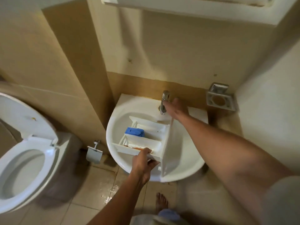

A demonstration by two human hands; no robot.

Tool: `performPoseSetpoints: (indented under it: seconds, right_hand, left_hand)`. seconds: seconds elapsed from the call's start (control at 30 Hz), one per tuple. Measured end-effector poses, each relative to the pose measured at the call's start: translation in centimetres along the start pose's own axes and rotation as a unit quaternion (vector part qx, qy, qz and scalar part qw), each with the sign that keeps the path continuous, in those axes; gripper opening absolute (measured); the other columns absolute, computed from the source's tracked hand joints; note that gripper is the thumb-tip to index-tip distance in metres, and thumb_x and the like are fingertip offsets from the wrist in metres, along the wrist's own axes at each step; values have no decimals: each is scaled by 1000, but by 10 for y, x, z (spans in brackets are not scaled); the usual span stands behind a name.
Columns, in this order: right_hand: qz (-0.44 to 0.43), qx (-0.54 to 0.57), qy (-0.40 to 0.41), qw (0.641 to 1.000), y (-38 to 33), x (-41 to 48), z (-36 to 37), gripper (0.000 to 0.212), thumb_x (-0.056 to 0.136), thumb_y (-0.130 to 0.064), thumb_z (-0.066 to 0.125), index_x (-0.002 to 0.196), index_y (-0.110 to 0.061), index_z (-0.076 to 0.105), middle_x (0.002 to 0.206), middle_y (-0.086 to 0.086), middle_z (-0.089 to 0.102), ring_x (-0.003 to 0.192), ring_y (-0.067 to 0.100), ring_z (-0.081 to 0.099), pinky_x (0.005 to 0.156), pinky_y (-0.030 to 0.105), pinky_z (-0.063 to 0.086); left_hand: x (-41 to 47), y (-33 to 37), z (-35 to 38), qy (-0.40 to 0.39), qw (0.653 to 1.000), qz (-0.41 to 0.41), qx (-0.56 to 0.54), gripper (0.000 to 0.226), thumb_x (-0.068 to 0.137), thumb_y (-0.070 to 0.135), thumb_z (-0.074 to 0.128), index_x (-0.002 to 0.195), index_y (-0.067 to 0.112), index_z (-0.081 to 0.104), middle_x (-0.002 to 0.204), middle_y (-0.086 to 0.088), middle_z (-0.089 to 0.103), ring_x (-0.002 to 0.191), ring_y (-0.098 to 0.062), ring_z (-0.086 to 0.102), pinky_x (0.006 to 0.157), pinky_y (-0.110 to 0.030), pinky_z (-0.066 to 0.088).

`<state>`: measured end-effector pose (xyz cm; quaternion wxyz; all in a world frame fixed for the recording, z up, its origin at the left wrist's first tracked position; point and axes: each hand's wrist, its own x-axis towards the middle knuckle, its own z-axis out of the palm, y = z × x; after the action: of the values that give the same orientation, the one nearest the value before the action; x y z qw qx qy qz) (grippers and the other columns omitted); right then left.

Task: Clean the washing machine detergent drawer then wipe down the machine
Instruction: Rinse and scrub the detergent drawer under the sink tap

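The white detergent drawer (151,137) lies in the round white sink (183,169), its front panel standing on edge at the right. A blue insert (134,132) sits in its middle compartment, and orange-brown residue marks the near compartment. My left hand (142,163) grips the drawer's near wall at the sink's front rim. My right hand (175,108) reaches over the drawer to the chrome tap (164,101) at the back of the sink, fingers against it; the grip is blurred.
A toilet (24,168) with its lid raised stands at the left. A paper holder (94,152) hangs low on the wall beside the sink. A metal soap dish (220,99) is fixed to the wall at the right. The tiled floor below is wet; my bare foot (161,202) stands there.
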<state>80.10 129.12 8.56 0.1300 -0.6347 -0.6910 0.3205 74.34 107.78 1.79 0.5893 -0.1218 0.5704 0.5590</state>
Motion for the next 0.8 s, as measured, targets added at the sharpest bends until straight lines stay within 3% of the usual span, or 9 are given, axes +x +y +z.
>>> performPoseSetpoints:
  seconds: [0.07,0.13,0.2,0.37,0.5,0.57,0.7,0.8]
  right_hand:
    - [-42,-14,-21,999,-10,16,-3,44,85,-51,55,106,-13,66,86,-3,66,90,23,66,62,28,40]
    - [-70,-35,-36,996,-19,29,-5,48,92,-49,55,116,-9,66,102,5,72,103,24,65,80,32,50]
    - [-80,-64,-46,994,-24,43,-7,49,96,-47,53,122,-6,66,121,12,68,115,29,62,93,34,49]
    - [-57,-133,-24,989,-17,72,-10,36,98,-36,51,102,-4,66,108,16,68,96,32,66,65,28,39]
    - [-74,-147,-73,984,-23,79,-14,31,94,-36,63,98,-6,65,101,11,66,91,27,63,63,28,41]
    - [-88,-141,-97,981,-28,81,-14,33,89,-35,70,104,-6,66,105,7,66,97,24,63,74,29,48]
    - [-133,-262,-108,950,-36,82,-17,22,92,-17,65,108,-2,63,114,14,65,104,30,62,71,28,40]
    - [-166,-294,-111,935,-35,85,-21,19,93,-12,62,110,-3,62,114,15,65,103,30,62,70,28,37]
  left_hand:
    - [4,-7,14,4,1000,10,-26,7,91,-3,55,92,1,61,68,-15,64,73,-32,65,76,-45,62]
    - [12,-12,22,14,999,16,-41,12,91,-3,57,102,-2,63,84,-20,69,83,-36,70,88,-50,61]
    - [21,-17,27,21,999,15,-41,19,91,-2,59,110,-4,64,96,-23,72,96,-41,73,92,-53,59]
    - [40,-22,36,18,1000,11,-20,24,93,0,61,117,-4,63,109,-21,74,99,-37,74,88,-50,61]
    - [50,-23,37,29,999,10,-16,30,93,3,62,122,-1,57,117,-21,70,102,-37,72,85,-48,63]
    - [50,-25,34,29,999,12,-16,31,92,3,62,123,-1,56,119,-22,69,105,-38,71,87,-50,62]
    - [55,-20,25,35,999,30,-26,31,93,0,62,123,-3,55,118,-24,69,106,-39,70,84,-47,63]
    - [57,-16,21,30,999,32,-29,32,93,-1,62,123,-3,54,119,-25,68,107,-40,70,83,-47,63]
